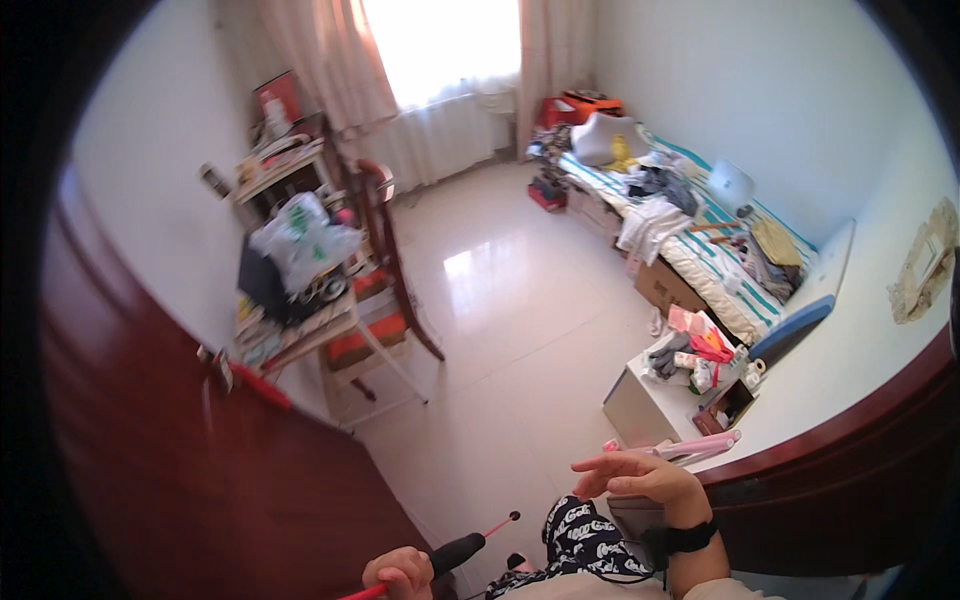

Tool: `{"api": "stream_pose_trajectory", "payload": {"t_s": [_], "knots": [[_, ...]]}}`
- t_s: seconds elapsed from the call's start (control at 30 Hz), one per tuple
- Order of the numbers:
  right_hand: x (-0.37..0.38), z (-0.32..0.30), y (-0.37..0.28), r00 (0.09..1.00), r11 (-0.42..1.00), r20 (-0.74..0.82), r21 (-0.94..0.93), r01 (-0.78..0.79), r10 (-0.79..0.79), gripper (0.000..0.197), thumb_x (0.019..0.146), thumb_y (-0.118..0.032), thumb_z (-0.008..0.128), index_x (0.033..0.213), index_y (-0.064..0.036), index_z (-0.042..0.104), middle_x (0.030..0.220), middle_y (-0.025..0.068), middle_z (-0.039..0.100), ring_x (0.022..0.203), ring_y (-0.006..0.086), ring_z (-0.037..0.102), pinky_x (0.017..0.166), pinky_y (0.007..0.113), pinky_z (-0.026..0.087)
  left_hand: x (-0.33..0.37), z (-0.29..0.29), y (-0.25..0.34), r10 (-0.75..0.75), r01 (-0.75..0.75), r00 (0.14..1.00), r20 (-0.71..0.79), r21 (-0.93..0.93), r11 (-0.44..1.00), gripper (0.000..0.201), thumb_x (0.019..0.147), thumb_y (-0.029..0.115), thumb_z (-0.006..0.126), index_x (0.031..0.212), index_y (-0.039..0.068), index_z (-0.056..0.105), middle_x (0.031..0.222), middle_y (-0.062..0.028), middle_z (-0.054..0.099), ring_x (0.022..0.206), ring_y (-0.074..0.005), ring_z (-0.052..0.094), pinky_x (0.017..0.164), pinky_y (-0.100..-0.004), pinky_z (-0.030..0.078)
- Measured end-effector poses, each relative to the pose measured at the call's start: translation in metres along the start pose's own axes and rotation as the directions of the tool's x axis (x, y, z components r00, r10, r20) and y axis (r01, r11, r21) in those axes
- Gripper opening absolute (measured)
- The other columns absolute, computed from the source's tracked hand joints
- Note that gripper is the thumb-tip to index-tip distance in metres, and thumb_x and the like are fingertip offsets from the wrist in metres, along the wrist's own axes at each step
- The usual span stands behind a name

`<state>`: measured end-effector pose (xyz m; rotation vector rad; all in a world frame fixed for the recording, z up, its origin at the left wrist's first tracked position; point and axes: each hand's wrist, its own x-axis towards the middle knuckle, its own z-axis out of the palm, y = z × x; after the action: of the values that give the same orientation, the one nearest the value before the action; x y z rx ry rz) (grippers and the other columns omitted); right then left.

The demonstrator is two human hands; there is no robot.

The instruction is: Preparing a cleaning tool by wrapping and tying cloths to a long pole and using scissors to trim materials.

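At the bottom edge my left hand is closed around a red stick with a thick black sleeve. A thin red rod runs out of the sleeve and ends in a small round black tip. What the other end of the stick leads to is cut off by the frame. My right hand is raised with its fingers stretched out and holds nothing; a black band circles that wrist. Beyond it, a white cabinet stands by the right wall, with pink rolled or tube-shaped things near its front.
A dark red door stands ajar at the left. Past it are a cluttered table with a white plastic bag and a wooden chair. A bed with clothes lines the right wall. Glossy pale tiles run to the curtained window.
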<state>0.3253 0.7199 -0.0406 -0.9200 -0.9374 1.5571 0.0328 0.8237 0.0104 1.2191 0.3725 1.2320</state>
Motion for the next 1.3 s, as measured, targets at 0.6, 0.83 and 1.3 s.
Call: {"api": "stream_pose_trajectory", "payload": {"t_s": [0.6, 0.83, 1.3], "knots": [[0.186, -0.266, -0.118, 0.939, 0.997, -0.338, 0.026, 0.072, -0.059, 0.039, 0.087, -0.012, 0.047, 0.125, -0.004, 0.039, 0.106, 0.0084, 0.054, 0.1, 0.0153, 0.05, 0.09, 0.029, 0.038, 0.386, 0.082, -0.193, -0.095, 0.106, 0.971, 0.22, -0.04, 0.994, 0.042, 0.089, 0.031, 0.044, 0.054, 0.01, 0.031, 0.05, 0.0023, 0.025, 0.041, -0.0079, 0.025, 0.036, -0.0222, 0.02], [0.261, -0.356, -0.163, 0.937, 0.999, -0.348, 0.018, -0.03, 0.034, 0.043, 0.086, -0.015, 0.049, 0.126, -0.0043, 0.037, 0.109, 0.0088, 0.053, 0.102, 0.0168, 0.05, 0.09, 0.03, 0.038, 0.527, 0.106, -0.289, -0.125, 0.143, 0.946, 0.3, -0.039, 0.989, 0.04, 0.089, 0.03, 0.044, 0.056, 0.01, 0.033, 0.05, 0.0012, 0.027, 0.042, -0.0088, 0.024, 0.038, -0.0225, 0.02], [0.269, -0.596, -0.183, 0.609, 0.933, -0.711, 0.322, -0.161, 0.35, 0.033, 0.086, -0.022, 0.05, 0.113, -0.0032, 0.049, 0.104, 0.009, 0.056, 0.095, 0.017, 0.055, 0.081, 0.031, 0.046, 0.763, 0.152, -0.407, -0.162, 0.163, 0.978, 0.131, -0.001, 0.987, 0.042, 0.09, 0.035, 0.04, 0.056, 0.013, 0.029, 0.051, 0.0025, 0.023, 0.041, -0.0072, 0.021, 0.038, -0.0212, 0.02]]}}
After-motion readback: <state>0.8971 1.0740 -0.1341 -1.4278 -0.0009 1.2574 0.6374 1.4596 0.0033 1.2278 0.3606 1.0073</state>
